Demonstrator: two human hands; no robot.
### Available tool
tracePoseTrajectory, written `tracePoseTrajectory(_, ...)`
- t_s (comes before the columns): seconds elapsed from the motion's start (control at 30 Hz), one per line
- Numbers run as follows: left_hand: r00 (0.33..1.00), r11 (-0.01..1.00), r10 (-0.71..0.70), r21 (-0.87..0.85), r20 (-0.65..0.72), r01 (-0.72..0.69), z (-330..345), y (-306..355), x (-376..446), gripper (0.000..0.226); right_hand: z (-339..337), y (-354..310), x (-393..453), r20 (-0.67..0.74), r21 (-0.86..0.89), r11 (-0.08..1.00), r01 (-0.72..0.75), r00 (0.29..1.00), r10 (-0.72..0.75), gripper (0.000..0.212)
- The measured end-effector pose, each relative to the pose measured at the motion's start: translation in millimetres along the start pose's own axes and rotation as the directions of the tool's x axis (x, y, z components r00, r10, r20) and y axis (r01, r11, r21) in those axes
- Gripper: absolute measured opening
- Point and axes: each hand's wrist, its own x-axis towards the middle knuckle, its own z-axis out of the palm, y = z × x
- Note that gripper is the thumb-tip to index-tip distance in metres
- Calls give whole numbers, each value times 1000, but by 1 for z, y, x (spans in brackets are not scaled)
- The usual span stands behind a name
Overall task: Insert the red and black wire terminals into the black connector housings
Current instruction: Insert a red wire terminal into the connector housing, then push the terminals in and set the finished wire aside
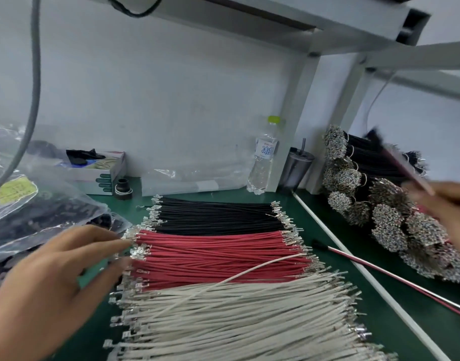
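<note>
Only the person's two bare hands show. The left hand (49, 277) wears no glove, ring or watch, and no sleeve shows behind its fingers (111, 243) where the wrist leaves view. The right hand (450, 204) is blurred; it too looks bare, with short, plain nails at the fingertips.

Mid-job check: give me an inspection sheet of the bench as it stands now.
Surface: green mat, mostly covered.
Job's things: black wires, red wires and white wires laid in flat rows; bagged black parts at left.
Clutter: water bottle, tumbler, open box.
Hands: left hand touching red wire terminals; right hand holding a blurred wire assembly.
Cables: grey cable hanging at left.
Surroundings: bundled wires at right; white frame.
</note>
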Motion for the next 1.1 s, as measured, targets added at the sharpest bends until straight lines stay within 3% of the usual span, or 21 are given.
tracePoseTrajectory(0.03,999,999,-36,20,13,36,0,-22,-1,34,14,20,-14,160,-89,983,160,976,-144,35)
tracePoseTrajectory(0.1,995,987,-73,148,62,63,3,-63,-2,30,29,19,-32,371,-230,937,264,914,-166,26)
tracePoseTrajectory(0.3,999,884,-50,466,18,36,25,-115,-8,36,65,19,-57,377,-309,843,441,870,-317,30)
tracePoseTrajectory(0.53,985,879,-159,465,73,108,2,-47,2,32,90,34,-46,437,-420,843,336,889,-136,40)
tracePoseTrajectory(0.67,947,864,-260,484,189,141,-22,-3,8,35,97,-29,-60,286,-185,893,410,892,-351,33)
tracePoseTrajectory(0.73,933,869,-289,467,215,162,-28,3,8,38,102,-101,-78,334,77,863,498,803,-493,21)
tracePoseTrajectory(0.83,932,879,-289,445,217,169,-33,9,6,39,134,-189,-97,430,442,781,441,660,-616,19)
tracePoseTrajectory(0.9,935,889,-270,432,229,151,-32,10,6,44,162,-230,-106,504,447,765,463,577,-643,22)
tracePoseTrajectory(1.0,942,906,-249,396,223,146,-33,13,9,43,199,-254,-115,600,386,781,491,509,-617,29)
tracePoseTrajectory(1.1,944,912,-257,376,206,167,-34,16,12,17,216,-255,-115,606,386,781,492,503,-616,18)
